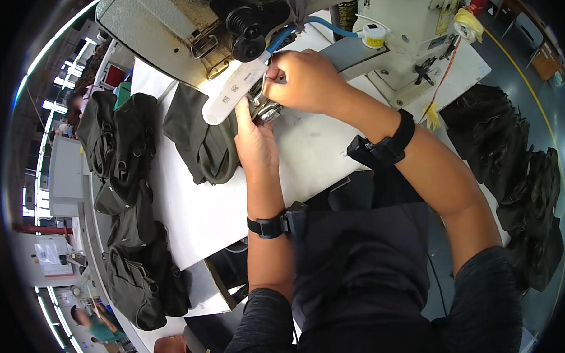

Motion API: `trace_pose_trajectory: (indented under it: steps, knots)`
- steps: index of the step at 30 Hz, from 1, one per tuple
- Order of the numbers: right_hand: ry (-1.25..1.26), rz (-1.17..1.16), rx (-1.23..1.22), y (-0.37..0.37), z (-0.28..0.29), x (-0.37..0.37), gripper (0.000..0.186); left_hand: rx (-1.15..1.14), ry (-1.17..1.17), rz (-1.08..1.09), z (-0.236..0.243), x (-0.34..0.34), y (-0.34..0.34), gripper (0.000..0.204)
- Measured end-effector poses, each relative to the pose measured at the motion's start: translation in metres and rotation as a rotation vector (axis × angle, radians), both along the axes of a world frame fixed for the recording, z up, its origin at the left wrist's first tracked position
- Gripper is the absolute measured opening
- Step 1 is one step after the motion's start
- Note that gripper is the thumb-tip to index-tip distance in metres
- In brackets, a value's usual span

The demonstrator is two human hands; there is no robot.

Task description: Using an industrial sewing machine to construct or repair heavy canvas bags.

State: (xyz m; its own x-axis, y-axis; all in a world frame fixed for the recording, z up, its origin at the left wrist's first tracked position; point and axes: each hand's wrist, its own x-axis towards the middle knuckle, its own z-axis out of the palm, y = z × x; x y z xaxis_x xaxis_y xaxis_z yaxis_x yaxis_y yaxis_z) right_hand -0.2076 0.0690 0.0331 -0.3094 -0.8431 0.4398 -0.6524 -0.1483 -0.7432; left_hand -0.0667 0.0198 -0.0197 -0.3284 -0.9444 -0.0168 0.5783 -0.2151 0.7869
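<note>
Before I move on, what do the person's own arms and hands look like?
The left hand and right hand are ungloved. The left forearm strap and right forearm strap are black, each carrying a blocky black module. The left sleeve and right sleeve are short, dark grey and mottled.

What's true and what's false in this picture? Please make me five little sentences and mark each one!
1. The left hand and the right hand are both at the machine. True.
2. The hands wear thick gloves. False: they are bare.
3. Dark cloth lies on the white table, to the left of the left hand. True.
4. Only one arm has a black strap. False: there is a left strap and a right strap.
5. The tube at the machine is red. False: it is blue.
</note>
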Motion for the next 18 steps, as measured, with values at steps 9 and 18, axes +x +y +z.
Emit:
trace_pose_trajectory:
  steps: [9, 18]
  knots:
    - [0.187, -0.01, -0.068, 0.004, -0.002, 0.001, 0.031, 0.044, 0.041, 0.066, -0.003, 0.0, -0.004, 0.041]
    - [0.014, -0.009, -0.014, 0.005, 0.008, 0.0, 0.03, 0.093, 0.025, 0.096, 0.0, -0.001, 0.0, 0.043]
